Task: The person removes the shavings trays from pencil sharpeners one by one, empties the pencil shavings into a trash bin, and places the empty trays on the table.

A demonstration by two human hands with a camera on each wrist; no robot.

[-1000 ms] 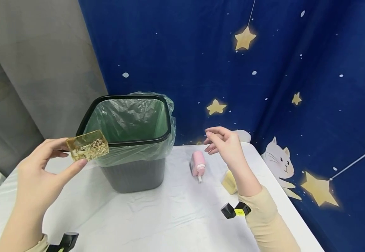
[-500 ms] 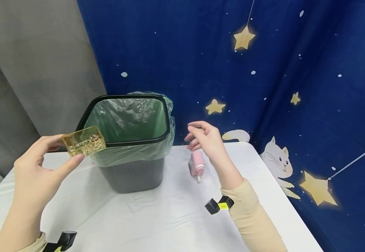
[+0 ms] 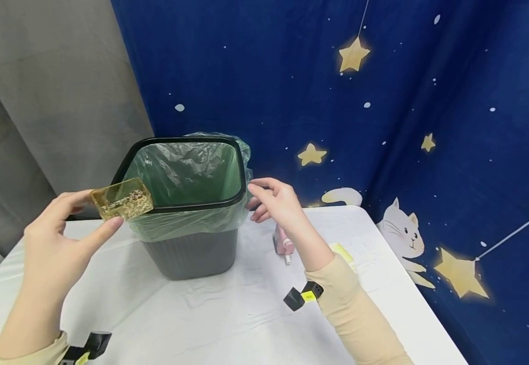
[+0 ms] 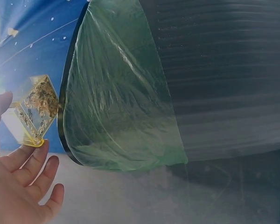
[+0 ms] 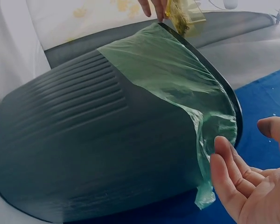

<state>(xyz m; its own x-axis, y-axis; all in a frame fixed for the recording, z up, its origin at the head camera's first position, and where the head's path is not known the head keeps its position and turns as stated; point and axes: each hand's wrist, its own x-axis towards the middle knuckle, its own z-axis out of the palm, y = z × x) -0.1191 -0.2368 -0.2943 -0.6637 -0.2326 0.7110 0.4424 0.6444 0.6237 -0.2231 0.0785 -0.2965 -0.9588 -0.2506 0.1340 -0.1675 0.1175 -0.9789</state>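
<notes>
Left hand [image 3: 59, 238] pinches box [image 3: 121, 197], bin's [image 3: 196, 253] eight o'clock; slip could spill bits [image 3: 133, 204]. Right hand [image 3: 277, 204] loose, empty, four o'clock.

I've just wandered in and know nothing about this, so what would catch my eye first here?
Probably the big grey bin with its green liner, standing left of centre on the white table. Then the small see-through yellow box of dry flakes, held in the left hand by the bin's near left corner. Behind it all hangs a deep blue backdrop with golden stars.
</notes>
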